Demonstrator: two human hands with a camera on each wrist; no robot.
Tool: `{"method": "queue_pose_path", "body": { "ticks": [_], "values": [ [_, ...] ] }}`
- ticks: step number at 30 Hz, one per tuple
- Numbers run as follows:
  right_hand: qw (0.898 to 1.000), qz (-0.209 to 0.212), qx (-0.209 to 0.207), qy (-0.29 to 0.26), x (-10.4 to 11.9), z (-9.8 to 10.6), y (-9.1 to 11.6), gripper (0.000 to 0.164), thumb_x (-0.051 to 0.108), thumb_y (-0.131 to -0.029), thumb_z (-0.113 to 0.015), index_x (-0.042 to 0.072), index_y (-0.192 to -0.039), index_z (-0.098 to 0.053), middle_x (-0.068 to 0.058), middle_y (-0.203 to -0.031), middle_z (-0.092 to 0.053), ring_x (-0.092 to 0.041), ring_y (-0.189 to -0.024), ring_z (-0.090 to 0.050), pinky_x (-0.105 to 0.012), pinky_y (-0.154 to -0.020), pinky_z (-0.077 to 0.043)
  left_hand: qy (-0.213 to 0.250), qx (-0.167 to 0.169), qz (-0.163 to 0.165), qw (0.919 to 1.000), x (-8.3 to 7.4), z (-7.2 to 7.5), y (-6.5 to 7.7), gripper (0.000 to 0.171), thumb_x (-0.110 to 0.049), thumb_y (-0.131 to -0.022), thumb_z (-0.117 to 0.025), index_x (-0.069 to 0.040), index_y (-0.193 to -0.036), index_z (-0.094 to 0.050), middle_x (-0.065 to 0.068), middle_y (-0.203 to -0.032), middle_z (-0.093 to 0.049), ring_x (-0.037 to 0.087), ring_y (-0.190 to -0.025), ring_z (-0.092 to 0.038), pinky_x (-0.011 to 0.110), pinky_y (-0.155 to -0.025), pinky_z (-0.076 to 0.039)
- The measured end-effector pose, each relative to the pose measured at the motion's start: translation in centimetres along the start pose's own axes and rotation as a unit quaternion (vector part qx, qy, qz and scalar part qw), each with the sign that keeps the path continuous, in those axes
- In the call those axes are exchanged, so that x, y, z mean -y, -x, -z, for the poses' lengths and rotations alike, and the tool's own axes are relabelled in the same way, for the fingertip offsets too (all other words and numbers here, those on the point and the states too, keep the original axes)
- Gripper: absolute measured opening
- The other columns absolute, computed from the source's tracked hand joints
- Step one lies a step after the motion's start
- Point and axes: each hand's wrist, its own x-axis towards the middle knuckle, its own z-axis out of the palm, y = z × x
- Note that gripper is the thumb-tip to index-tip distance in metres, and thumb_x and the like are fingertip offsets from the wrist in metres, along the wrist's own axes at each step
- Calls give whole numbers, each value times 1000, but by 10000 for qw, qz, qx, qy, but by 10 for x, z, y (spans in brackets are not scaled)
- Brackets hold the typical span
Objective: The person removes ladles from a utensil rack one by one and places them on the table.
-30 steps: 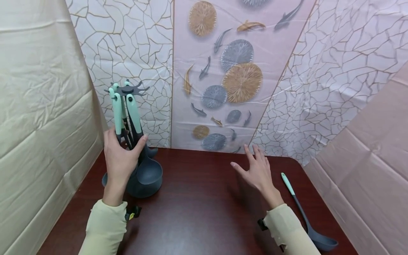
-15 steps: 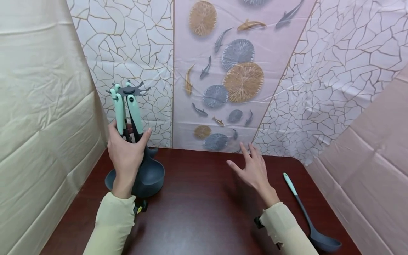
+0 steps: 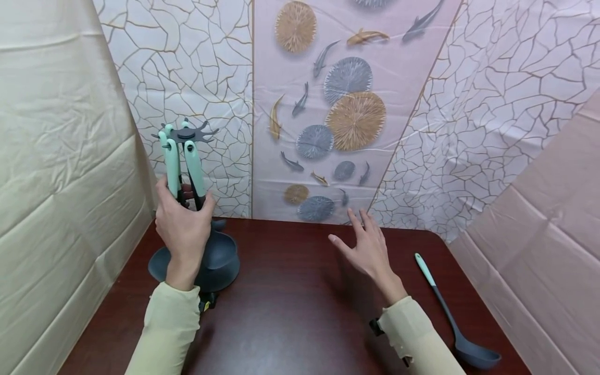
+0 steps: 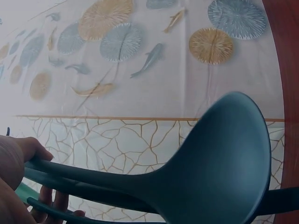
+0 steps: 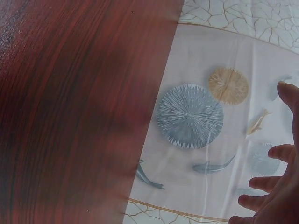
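My left hand [image 3: 185, 226] grips a cluster of utensils hanging from a rotating utensil rack, its thumb and fingers around them just below the mint-green handles [image 3: 196, 169]. The rack's dark hooked top [image 3: 186, 136] sticks up above the hand, with bare hooks on its right side. Under the hand hang dark utensil heads, among them a ladle bowl [image 3: 220, 252]. In the left wrist view the ladle [image 4: 224, 163] is large, its shaft running back to the thumb. My right hand [image 3: 367, 250] hovers over the table with spread fingers, holding nothing.
A second ladle [image 3: 450, 317], dark with a mint-green handle end, lies at the table's right side, beyond the right sleeve. The dark red wooden table [image 3: 281, 302] meets a patterned cloth [image 3: 314, 166] at the back. Pale cloth [image 3: 56, 208] hangs along both sides.
My right hand has drifted a little to the left over the table. The left forearm has swung slightly right while the hand keeps hold of the hanging utensils.
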Motion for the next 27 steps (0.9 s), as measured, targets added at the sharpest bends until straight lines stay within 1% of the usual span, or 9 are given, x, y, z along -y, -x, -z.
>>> {"method": "queue_pose_path", "body": {
  "ticks": [4,10,13,17,20,24,27],
  "values": [
    [10000,19,-20,-60,2,0,0,96,73,-94,-62,21,-169,-32,-16,-175,-19,-41,-161,-13,-72,-122,-17,-32,-38,-7,10000,1,1,-2,62,-26,-92,-78,-9,-145,-51,12,-102,-71,33,-91,-70,53,-73,-48],
    [9999,72,-14,-105,5,-1,2,95,74,-95,-61,25,-170,-28,-14,-176,-18,-38,-162,-12,-71,-122,-17,-17,-69,-57,10000,2,1,-3,60,-23,-93,-77,-7,-145,-51,13,-99,-70,32,-86,-68,52,-73,-46],
    [9999,116,-61,-105,6,-1,2,95,73,-95,-61,25,-170,-28,-14,-176,-19,-39,-161,-14,-72,-122,-19,64,-55,-79,9999,3,1,-4,58,-22,-94,-77,-6,-144,-52,13,-98,-70,32,-86,-68,50,-74,-45],
    [9997,160,-118,-171,9,-1,2,95,71,-95,-63,22,-169,-30,-15,-175,-20,-41,-160,-17,-73,-121,-19,226,-31,-143,9996,5,1,-5,56,-20,-93,-78,-4,-141,-53,13,-96,-69,32,-84,-67,49,-75,-44],
    [9995,156,-128,-226,14,-1,3,95,71,-94,-64,23,-169,-30,-14,-175,-21,-40,-160,-18,-72,-122,-19,323,30,-210,9993,6,2,-6,54,-16,-92,-79,-1,-138,-54,14,-96,-69,32,-84,-67,48,-78,-45],
    [9995,150,-95,-270,21,-2,4,95,72,-94,-64,28,-170,-28,-12,-175,-20,-39,-161,-18,-70,-122,-20,414,171,-282,9986,8,3,-8,54,-12,-91,-80,0,-136,-54,15,-97,-68,33,-86,-66,47,-79,-47],
    [9993,181,-83,-307,26,-3,4,95,72,-94,-64,30,-170,-27,-11,-176,-20,-39,-160,-18,-71,-122,-20,480,309,-304,9979,9,5,-10,55,-13,-91,-79,0,-137,-53,15,-97,-67,31,-85,-65,43,-78,-47]
  ]
}}
